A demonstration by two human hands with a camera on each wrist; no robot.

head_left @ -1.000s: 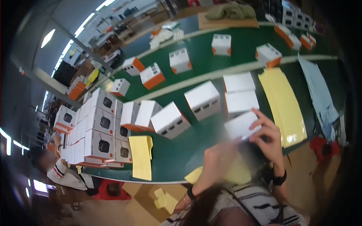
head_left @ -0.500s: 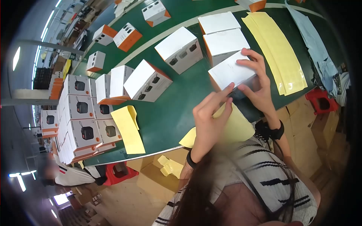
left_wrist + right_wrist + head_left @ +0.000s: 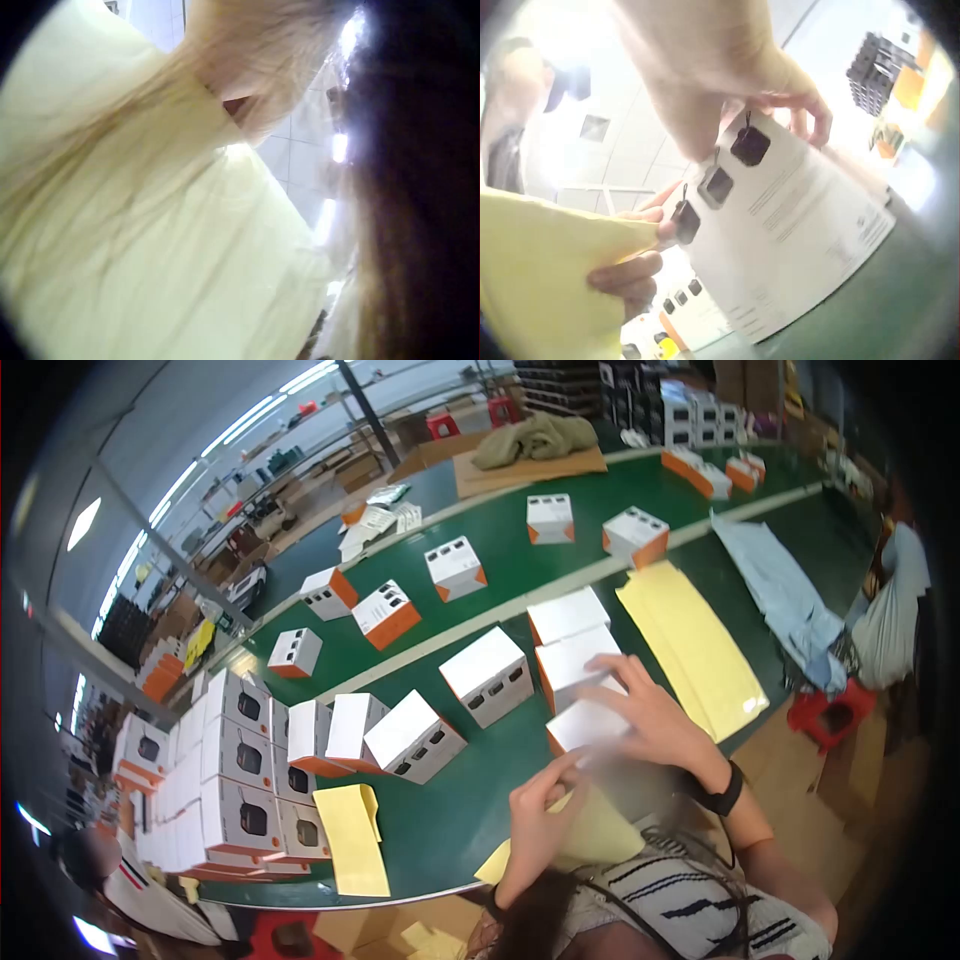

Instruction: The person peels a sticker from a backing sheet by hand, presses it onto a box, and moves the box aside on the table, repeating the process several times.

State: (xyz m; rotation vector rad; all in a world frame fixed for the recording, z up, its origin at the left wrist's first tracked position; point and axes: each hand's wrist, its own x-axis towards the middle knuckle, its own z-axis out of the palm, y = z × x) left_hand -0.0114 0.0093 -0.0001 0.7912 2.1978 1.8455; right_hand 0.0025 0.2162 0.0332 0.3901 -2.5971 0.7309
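At the near end of a short row stands a white box [image 3: 585,726] with orange sides. My right hand [image 3: 660,712] spans it; in the right wrist view, thumb and fingers grip the upper edge of the box [image 3: 802,217], whose printed face shows small dark devices. My left hand [image 3: 537,815] is just left of it, pinching the edge of a yellow mailer [image 3: 600,830] between thumb and fingers, seen too in the right wrist view at the mailer [image 3: 547,262]. The left wrist view is mostly filled by the mailer [image 3: 165,255] and strands of hair.
Several boxed devices [image 3: 240,760] are stacked at the left, beside a folded yellow mailer [image 3: 350,840]. More white boxes [image 3: 488,675] stand on the green table [image 3: 450,810]. A yellow mailer pile [image 3: 690,650] and a pale blue bag [image 3: 780,595] lie right. Another person [image 3: 150,880] sits at far left.
The head view dipped, then rose again. My right hand has shifted from the box's side to over its top. My left fingers, earlier at the box's near edge, now pinch the mailer.
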